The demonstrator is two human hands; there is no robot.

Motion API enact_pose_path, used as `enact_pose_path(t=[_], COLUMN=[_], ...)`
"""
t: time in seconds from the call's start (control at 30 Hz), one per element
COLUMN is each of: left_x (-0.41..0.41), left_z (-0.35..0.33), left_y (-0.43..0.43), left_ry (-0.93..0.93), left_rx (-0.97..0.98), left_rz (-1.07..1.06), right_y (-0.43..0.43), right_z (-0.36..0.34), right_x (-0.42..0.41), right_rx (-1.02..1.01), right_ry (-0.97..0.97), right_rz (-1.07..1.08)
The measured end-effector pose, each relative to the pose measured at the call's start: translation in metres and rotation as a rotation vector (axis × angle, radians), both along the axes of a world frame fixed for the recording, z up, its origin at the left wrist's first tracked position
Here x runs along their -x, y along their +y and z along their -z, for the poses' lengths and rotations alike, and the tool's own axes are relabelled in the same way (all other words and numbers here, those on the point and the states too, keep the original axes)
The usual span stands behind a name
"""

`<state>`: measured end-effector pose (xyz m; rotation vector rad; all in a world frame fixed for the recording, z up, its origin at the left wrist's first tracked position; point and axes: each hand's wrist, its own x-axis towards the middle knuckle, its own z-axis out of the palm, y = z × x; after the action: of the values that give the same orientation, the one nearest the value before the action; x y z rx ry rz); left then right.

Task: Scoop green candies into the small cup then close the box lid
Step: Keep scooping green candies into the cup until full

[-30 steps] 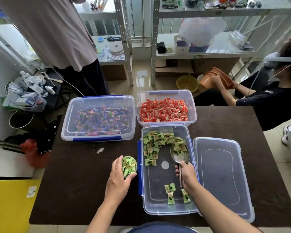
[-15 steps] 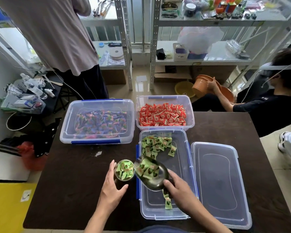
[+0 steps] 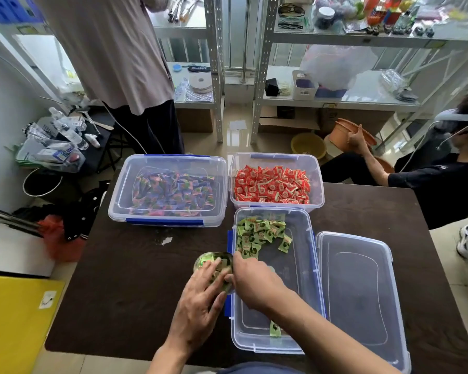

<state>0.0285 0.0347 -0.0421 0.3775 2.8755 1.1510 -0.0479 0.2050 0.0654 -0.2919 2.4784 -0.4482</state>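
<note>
Nearest: a stray green candy [image 3: 275, 328] at the near end of the open box [image 3: 307, 306], right forearm crossing over it.

Left hand [image 3: 200, 300] is wrapped round the small cup [image 3: 210, 261], fingers curled over its near side; cup sits on the table [image 3: 125, 287] just left of the box wall, heaped with green wrappers. Right hand [image 3: 254, 282] is closed on the scoop [image 3: 226, 259], tipped at the cup rim. Blurred, so I can't tell if candies are falling.

Handling, my read: wrapped candies are light, loose and slick, they'll slide off a heaped cup; cup is small and light, tips easily, so brace it low around the wall. Scoop is rigid metal, hold by the handle.

Farther: main pile of green candies [image 3: 260, 233] at the far end of the box. Lid [image 3: 362, 300] lies flat to the right, touching the box; thin, flexy plastic, take it by the long edges. Blue clips at the box's left side.

Hidden: scoop handle, cup wall and base behind hands. Lid's near-right corner is cut off by the frame.
</note>
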Motion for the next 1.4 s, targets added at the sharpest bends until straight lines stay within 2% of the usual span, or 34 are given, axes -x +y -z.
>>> enact_pose_path(t=[0.27,0.57,0.77,0.87,0.97,1.1,1.17,1.27,1.33,1.4], left_x=[0.011,0.019,0.032,0.033,0.027,0.010,0.007,0.020,0.032,0.041], left_z=[0.011,0.025,0.016,0.007,0.009,0.003,-0.002,-0.008,-0.011,-0.009], left_y=[-0.026,-0.025,-0.020,-0.019,-0.015,0.012,0.024,0.032,0.033,0.032], left_ry=[0.117,0.207,0.166,0.151,0.109,0.068,-0.048,-0.343,-0.408,-0.393], left_rx=[0.280,0.553,0.601,0.635,0.615,0.440,0.309,0.094,0.101,0.157], left_rz=[0.173,0.287,0.379,0.379,0.261,-0.067,-0.295,-0.534,-0.544,-0.514], right_y=[-0.001,0.072,0.118,0.109,0.091,0.076,0.076,0.083,0.091,0.098], right_z=[-0.021,-0.041,0.026,0.067,0.105,0.132,0.142,0.165,0.179,0.183], right_x=[0.009,-0.013,-0.017,-0.024,-0.032,-0.043,-0.045,-0.042,-0.039,-0.038], right_rx=[-0.054,0.017,0.002,0.174,0.342,0.571,0.630,0.662,0.677,0.706], right_ry=[-0.048,-0.067,-0.236,-0.346,-0.373,-0.419,-0.438,-0.455,-0.468,-0.488], right_rz=[-0.016,0.125,0.301,0.521,0.804,1.146,1.230,1.318,1.352,1.330])
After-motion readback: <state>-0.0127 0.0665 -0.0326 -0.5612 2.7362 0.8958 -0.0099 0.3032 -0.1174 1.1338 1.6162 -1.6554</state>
